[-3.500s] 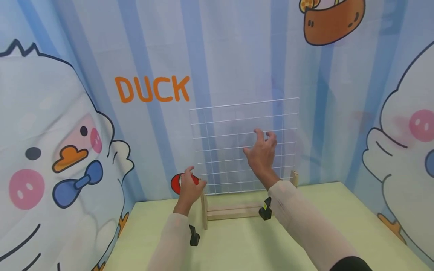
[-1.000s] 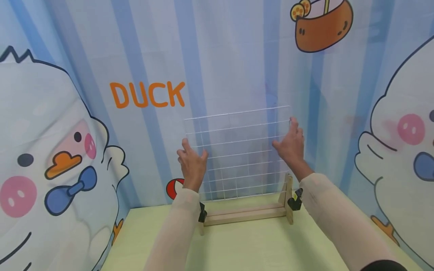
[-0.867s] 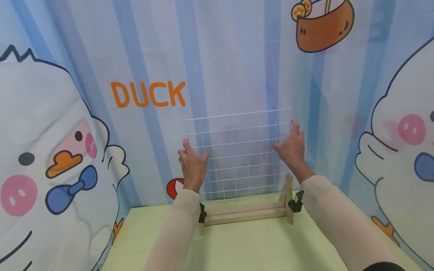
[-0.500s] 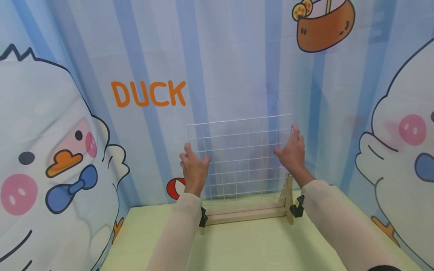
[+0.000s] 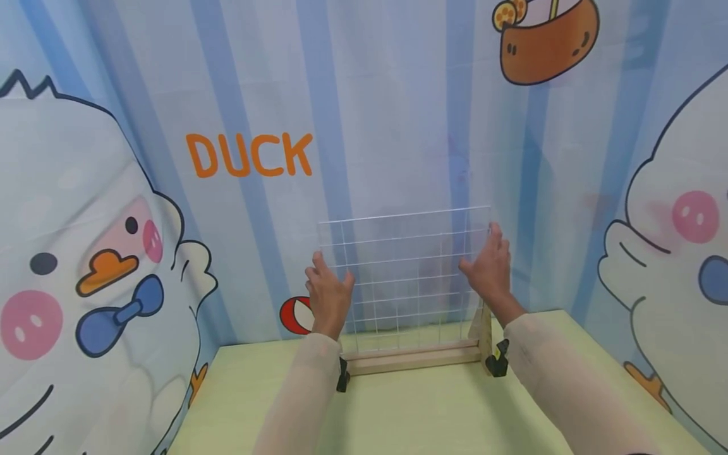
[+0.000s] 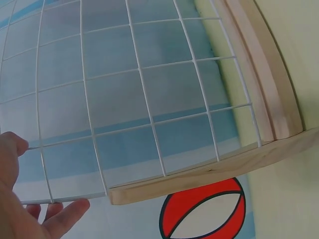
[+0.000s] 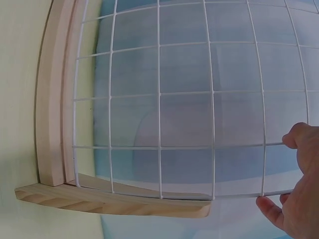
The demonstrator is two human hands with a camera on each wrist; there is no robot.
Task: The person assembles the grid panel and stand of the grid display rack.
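A white wire grid panel [image 5: 405,215] stands nearly upright in a light wooden stand [image 5: 412,361]. My left hand [image 5: 330,297] grips its left edge above the stand's side piece, thumb in front and fingers round the outer wire. On the opposite edge, my right hand [image 5: 490,265] grips the wire the same way. In the left wrist view, the lower side of the grid [image 6: 140,68] runs along a wooden side piece [image 6: 214,168]. The right wrist view shows the grid's bottom wire close beside the stand's long rail [image 7: 50,99], within the other side piece [image 7: 124,203].
The stand is on a pale yellow-green table [image 5: 409,411]. Behind it hangs a blue striped curtain [image 5: 398,95] with printed ducks and orange lettering. A black wrist camera [image 5: 498,359] sits beneath the right wrist, and another black camera [image 5: 343,374] beneath the left.
Both hands have moved down together, and the grid has sunk lower between the stand's side pieces. Earliest, the right hand was at the grid's middle and the left hand low by the left post.
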